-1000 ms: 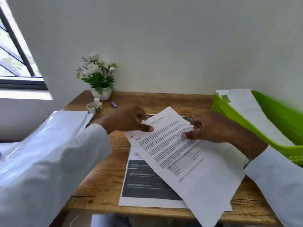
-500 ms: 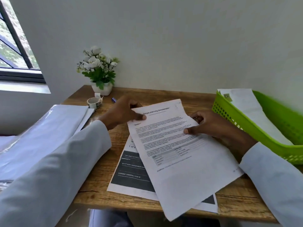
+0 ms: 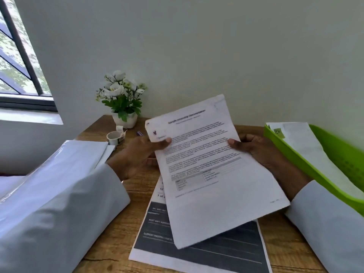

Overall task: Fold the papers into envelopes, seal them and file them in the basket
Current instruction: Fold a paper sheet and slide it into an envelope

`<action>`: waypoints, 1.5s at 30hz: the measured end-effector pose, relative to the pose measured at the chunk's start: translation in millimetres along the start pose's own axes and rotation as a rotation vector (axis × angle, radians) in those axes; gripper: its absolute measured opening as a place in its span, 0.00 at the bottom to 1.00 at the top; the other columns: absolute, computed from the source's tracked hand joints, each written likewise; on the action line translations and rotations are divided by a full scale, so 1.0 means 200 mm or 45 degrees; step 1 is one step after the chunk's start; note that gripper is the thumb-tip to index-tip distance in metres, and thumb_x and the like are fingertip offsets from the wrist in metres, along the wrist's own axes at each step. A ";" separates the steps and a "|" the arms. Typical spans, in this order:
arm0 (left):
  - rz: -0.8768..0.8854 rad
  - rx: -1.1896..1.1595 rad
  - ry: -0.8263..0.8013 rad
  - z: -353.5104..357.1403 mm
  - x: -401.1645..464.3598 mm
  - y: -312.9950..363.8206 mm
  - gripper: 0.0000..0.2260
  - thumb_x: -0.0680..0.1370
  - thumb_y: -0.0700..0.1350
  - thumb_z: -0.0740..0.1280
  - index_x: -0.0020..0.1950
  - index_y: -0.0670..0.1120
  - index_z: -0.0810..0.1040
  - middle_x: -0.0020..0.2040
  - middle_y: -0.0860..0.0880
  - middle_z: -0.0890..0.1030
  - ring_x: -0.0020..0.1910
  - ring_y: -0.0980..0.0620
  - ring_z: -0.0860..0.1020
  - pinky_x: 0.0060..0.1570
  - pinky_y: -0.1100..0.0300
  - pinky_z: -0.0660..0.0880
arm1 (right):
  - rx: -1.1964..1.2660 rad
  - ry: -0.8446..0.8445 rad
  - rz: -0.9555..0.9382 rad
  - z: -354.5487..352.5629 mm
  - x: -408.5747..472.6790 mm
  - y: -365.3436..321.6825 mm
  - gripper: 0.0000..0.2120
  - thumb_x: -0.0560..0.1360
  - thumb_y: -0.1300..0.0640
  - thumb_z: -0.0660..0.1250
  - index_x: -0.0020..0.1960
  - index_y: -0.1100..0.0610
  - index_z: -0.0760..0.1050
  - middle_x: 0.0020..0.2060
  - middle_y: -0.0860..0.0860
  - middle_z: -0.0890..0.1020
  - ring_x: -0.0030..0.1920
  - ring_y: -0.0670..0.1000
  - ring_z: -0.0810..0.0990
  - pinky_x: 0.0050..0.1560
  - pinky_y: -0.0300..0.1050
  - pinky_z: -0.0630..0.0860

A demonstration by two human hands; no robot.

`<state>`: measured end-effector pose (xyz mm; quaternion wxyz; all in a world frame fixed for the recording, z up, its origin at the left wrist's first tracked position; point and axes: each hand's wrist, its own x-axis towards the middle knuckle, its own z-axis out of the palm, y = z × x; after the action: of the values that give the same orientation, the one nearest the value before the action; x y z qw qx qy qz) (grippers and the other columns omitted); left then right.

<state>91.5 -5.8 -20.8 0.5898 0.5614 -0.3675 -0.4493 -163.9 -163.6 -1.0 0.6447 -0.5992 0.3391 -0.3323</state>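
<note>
At table centre, sheet in hand: printed sheet (image 3: pixel 212 174) raised off the table (image 3: pixel 110 241), tilted, top edge toward 12 o'clock, text side up.
Left hand (image 3: pixel 136 156): grip clamped on the sheet's 9 o'clock edge, thumb on top near the upper corner, fingers hidden behind the paper.
Right hand (image 3: pixel 256 150): grip clamped on the sheet's 3 o'clock edge, thumb on the printed face, fingers behind.
Second sheet (image 3: pixel 204 251): flat on the table under the raised sheet, toward 6 o'clock, dark grey panel with white lettering, partly covered.
Basket (image 3: pixel 295 160): green, at 3 o'clock from the hands, just beside the right wrist; white paper (image 3: pixel 307 146) lying in it with one end over the rim.
Envelope stack (image 3: pixel 65 164): pale, glossy, at 9 o'clock, partly under the left sleeve.
Tape roll (image 3: pixel 115 137): at 10 o'clock on the table, near the stack's far corner.
Flower pot (image 3: pixel 124 120): white, white blooms, at 11 o'clock against the wall.
Pen (image 3: pixel 140 133): small purple item between tape roll and sheet; kind uncertain.
</note>
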 end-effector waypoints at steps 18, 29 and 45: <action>-0.003 -0.320 0.096 0.00 0.02 -0.06 0.14 0.77 0.34 0.65 0.63 0.40 0.77 0.57 0.42 0.83 0.53 0.45 0.83 0.46 0.54 0.82 | 0.218 -0.213 0.196 0.07 0.02 0.06 0.16 0.73 0.66 0.68 0.61 0.62 0.79 0.54 0.59 0.85 0.50 0.58 0.85 0.47 0.52 0.83; -0.084 -0.367 0.034 0.00 0.01 -0.03 0.11 0.82 0.40 0.56 0.50 0.45 0.79 0.55 0.40 0.82 0.48 0.45 0.82 0.43 0.52 0.81 | 0.238 -0.144 0.225 0.03 0.02 0.02 0.06 0.74 0.65 0.64 0.43 0.57 0.79 0.37 0.55 0.85 0.36 0.55 0.82 0.30 0.45 0.81; 0.325 0.139 0.118 0.02 0.01 -0.08 0.17 0.65 0.42 0.75 0.53 0.49 0.83 0.54 0.54 0.84 0.56 0.49 0.82 0.45 0.61 0.81 | 0.205 -0.009 -0.205 0.02 0.02 0.01 0.16 0.80 0.58 0.63 0.66 0.52 0.76 0.48 0.52 0.86 0.43 0.49 0.83 0.39 0.43 0.80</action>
<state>85.8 -8.0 -35.5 0.6272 0.5613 -0.4321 -0.3236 -158.8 -165.5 -2.0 0.6631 -0.5719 0.2598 -0.4071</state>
